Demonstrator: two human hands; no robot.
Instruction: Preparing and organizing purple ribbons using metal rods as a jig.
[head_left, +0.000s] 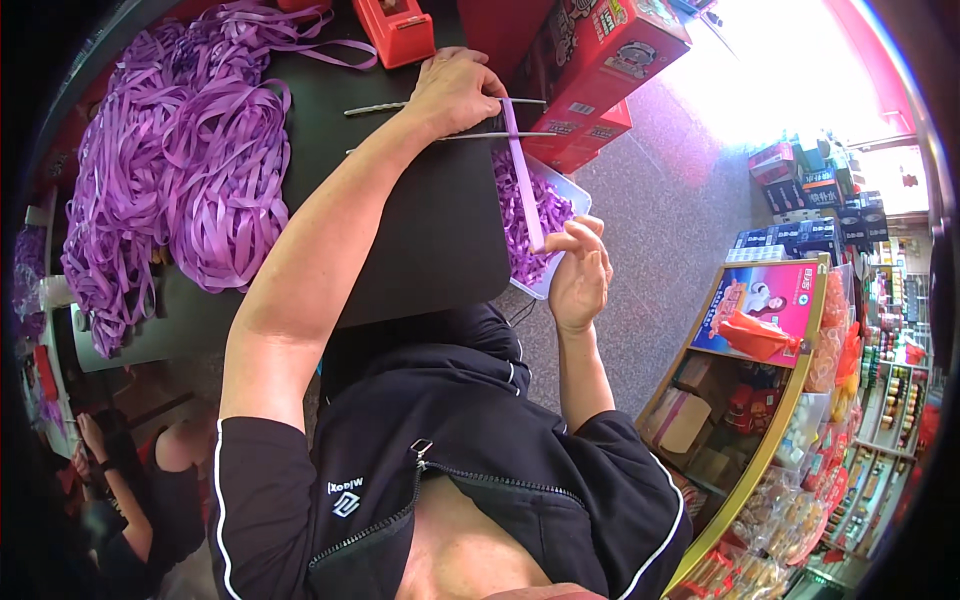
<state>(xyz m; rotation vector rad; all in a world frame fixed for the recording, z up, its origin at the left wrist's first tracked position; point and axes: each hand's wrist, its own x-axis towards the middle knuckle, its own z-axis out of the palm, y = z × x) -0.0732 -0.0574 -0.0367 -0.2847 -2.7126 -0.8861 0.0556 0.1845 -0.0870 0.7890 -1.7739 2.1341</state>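
Observation:
A strip of purple ribbon (522, 180) stretches between my two hands past the table's right edge. My left hand (455, 92) is closed at the ribbon's far end, over the table beside two thin metal rods (500, 135) that jut out past the edge. Lower down, my right hand (582, 275) pinches the near end between thumb and fingers. Beneath the strip stands a white plastic bin (580, 197) with many short pieces of purple ribbon (515, 225) inside. The left fingertips are partly hidden.
Big heaps of purple ribbon (190, 150) cover the left of the dark table (420, 230). A red tape dispenser (395, 30) sits at the far edge. Red boxes (610, 60) stand beyond the bin. A display shelf (740, 380) is at right; another person (150, 490) is at lower left.

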